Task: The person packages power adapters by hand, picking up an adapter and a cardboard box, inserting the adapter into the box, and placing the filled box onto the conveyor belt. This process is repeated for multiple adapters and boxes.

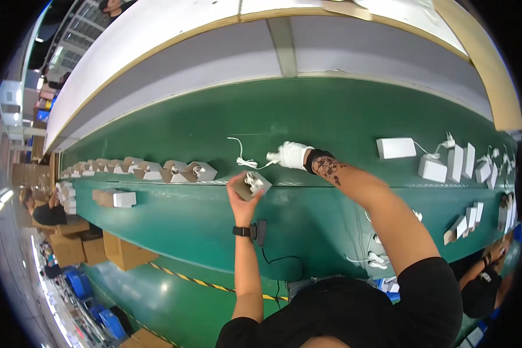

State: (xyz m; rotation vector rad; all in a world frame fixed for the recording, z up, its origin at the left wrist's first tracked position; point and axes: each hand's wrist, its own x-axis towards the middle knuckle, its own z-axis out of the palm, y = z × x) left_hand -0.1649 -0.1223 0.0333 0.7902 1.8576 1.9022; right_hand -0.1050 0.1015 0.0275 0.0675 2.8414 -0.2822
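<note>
My left hand (pixel 242 204), with a black band at the wrist, is closed around a small open carton (pixel 263 182). White pieces show inside the carton, too small to make out. A white glove covers my right hand (pixel 294 155), which is closed on the end of a white cable (pixel 247 163); a pale end piece sticks out past the fingers. The cable's coiled part lies on the green work surface (pixel 319 116), between my hands, with its loose end pointing away from me.
A row of open cartons (pixel 173 171) with white contents runs off to the left. White boxes (pixel 396 148) and cabled white items (pixel 448 141) stand at right. More cables (pixel 377 259) lie near my right arm. A raised shelf (pixel 174 43) borders the far side. Other people sit at both ends.
</note>
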